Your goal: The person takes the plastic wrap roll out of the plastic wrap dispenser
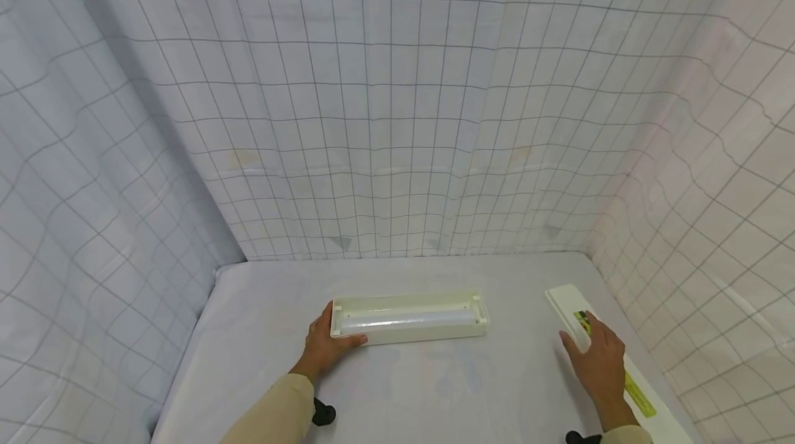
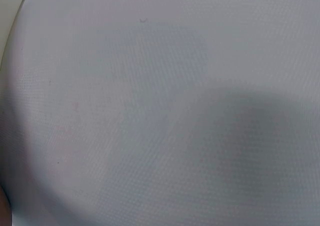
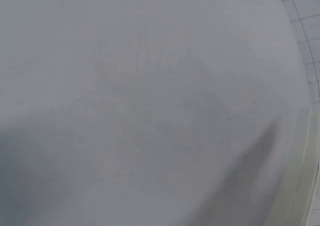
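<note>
In the head view my left hand (image 1: 324, 346) grips the left end of a long, narrow cream box (image 1: 422, 335), thumb along its front wall and fingers behind the end. The box is open at the top, with a shiny translucent strip (image 1: 406, 317) lying lengthwise inside. At the right, my right hand (image 1: 599, 358) holds a long white lid-like piece (image 1: 562, 297) across its width. The thumb is at its left edge, and the fingers reach over its top. A yellow-green label (image 1: 640, 392) on this piece is partly covered by the hand.
Both objects are on a white cloth-covered table (image 1: 435, 396). Grid-patterned white curtains (image 1: 397, 119) enclose the back and both sides, and the white piece lies near the right one. The wrist views show mostly white cloth and blurred shadows.
</note>
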`<state>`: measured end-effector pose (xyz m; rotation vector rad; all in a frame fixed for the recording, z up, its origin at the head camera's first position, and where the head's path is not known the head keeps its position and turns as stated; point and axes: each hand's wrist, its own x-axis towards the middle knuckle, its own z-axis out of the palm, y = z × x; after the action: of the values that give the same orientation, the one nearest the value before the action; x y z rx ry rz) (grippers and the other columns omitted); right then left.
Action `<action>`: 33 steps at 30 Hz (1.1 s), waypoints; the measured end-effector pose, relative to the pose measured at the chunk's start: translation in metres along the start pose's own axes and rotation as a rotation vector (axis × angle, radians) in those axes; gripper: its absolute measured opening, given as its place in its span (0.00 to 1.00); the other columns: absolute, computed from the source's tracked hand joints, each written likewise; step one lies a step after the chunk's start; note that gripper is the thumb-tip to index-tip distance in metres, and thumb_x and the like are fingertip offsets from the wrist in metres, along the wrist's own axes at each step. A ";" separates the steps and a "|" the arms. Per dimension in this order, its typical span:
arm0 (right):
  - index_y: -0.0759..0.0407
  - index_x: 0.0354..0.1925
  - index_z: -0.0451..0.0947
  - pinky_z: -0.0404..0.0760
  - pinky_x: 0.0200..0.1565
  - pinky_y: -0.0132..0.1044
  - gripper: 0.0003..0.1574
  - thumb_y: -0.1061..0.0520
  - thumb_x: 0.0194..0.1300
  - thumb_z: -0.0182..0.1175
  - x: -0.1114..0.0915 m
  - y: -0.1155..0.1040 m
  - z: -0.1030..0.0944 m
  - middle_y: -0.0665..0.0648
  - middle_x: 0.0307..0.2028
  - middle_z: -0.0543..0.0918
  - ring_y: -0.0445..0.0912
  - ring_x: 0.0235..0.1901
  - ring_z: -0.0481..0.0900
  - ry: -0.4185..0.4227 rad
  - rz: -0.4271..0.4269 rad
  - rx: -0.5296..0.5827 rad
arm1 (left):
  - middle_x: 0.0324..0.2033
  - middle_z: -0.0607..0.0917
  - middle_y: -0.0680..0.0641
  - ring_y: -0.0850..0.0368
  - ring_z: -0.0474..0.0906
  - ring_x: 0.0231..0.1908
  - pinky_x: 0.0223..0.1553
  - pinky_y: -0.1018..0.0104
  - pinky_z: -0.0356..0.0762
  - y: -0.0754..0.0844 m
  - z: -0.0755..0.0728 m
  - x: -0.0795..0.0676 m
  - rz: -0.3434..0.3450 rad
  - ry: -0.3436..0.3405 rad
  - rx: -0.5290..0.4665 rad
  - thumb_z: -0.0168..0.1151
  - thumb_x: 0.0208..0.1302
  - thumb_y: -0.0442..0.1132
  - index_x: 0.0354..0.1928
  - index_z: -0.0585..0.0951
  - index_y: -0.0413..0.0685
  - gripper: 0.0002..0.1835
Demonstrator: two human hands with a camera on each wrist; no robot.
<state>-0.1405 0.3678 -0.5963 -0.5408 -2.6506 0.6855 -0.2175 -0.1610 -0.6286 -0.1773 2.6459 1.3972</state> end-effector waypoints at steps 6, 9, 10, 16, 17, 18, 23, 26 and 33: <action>0.59 0.71 0.66 0.66 0.64 0.65 0.45 0.52 0.60 0.74 -0.002 -0.016 -0.001 0.73 0.65 0.71 0.70 0.66 0.64 0.080 -0.091 0.090 | 0.74 0.63 0.35 0.32 0.54 0.75 0.73 0.29 0.54 0.001 -0.001 -0.001 0.005 -0.001 0.009 0.81 0.44 0.65 0.81 0.51 0.51 0.68; 0.60 0.70 0.67 0.67 0.64 0.64 0.45 0.53 0.60 0.74 -0.002 -0.025 -0.002 0.73 0.64 0.71 0.69 0.65 0.65 0.095 -0.120 0.104 | 0.75 0.63 0.34 0.32 0.54 0.75 0.73 0.29 0.54 0.002 -0.002 -0.002 0.004 0.001 0.017 0.80 0.44 0.65 0.81 0.50 0.51 0.68; 0.60 0.70 0.68 0.67 0.63 0.64 0.45 0.53 0.59 0.75 -0.002 -0.028 -0.002 0.73 0.63 0.72 0.69 0.65 0.66 0.107 -0.136 0.110 | 0.74 0.64 0.34 0.31 0.55 0.75 0.73 0.29 0.54 0.002 -0.002 -0.002 0.007 0.002 0.020 0.80 0.45 0.65 0.81 0.51 0.51 0.68; 0.60 0.70 0.68 0.69 0.62 0.65 0.46 0.55 0.57 0.76 0.000 -0.047 -0.005 0.71 0.63 0.74 0.68 0.64 0.69 0.116 -0.192 0.172 | 0.73 0.65 0.35 0.32 0.55 0.74 0.73 0.29 0.54 0.004 -0.003 -0.002 0.015 0.002 0.013 0.81 0.44 0.65 0.80 0.52 0.52 0.67; 0.59 0.70 0.68 0.69 0.62 0.65 0.47 0.55 0.57 0.76 0.000 -0.050 -0.005 0.71 0.63 0.74 0.67 0.64 0.69 0.107 -0.195 0.182 | 0.74 0.65 0.35 0.32 0.55 0.75 0.73 0.29 0.54 0.004 -0.002 -0.002 0.011 0.001 0.012 0.81 0.44 0.65 0.80 0.52 0.52 0.67; 0.59 0.71 0.68 0.69 0.62 0.65 0.47 0.55 0.58 0.76 0.001 -0.053 -0.005 0.70 0.64 0.74 0.66 0.65 0.70 0.095 -0.194 0.187 | 0.74 0.65 0.35 0.32 0.55 0.75 0.73 0.29 0.54 0.004 -0.002 -0.002 0.011 0.002 0.014 0.81 0.44 0.65 0.80 0.52 0.52 0.67; 0.59 0.70 0.69 0.74 0.66 0.40 0.48 0.57 0.54 0.79 0.000 -0.070 -0.003 0.65 0.63 0.78 0.60 0.63 0.75 0.067 -0.245 0.234 | 0.73 0.65 0.35 0.32 0.55 0.74 0.73 0.30 0.54 0.004 -0.001 -0.001 0.003 0.002 0.015 0.80 0.44 0.66 0.80 0.52 0.53 0.67; 0.59 0.70 0.70 0.63 0.62 0.12 0.49 0.58 0.53 0.79 -0.001 -0.080 -0.001 0.63 0.61 0.80 0.58 0.61 0.78 0.058 -0.304 0.261 | 0.73 0.66 0.34 0.31 0.56 0.73 0.72 0.29 0.55 0.004 -0.002 -0.001 0.010 0.010 0.018 0.81 0.43 0.66 0.80 0.53 0.52 0.67; 0.59 0.68 0.71 0.53 0.58 0.03 0.46 0.59 0.53 0.79 0.000 -0.098 0.006 0.62 0.57 0.82 0.58 0.57 0.81 0.027 -0.394 0.296 | 0.73 0.65 0.34 0.32 0.56 0.74 0.73 0.30 0.54 0.003 -0.002 -0.001 0.011 0.008 0.017 0.81 0.44 0.64 0.80 0.52 0.52 0.67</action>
<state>-0.1699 0.2866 -0.5505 0.0532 -2.4586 0.9093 -0.2167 -0.1608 -0.6247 -0.1679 2.6685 1.3796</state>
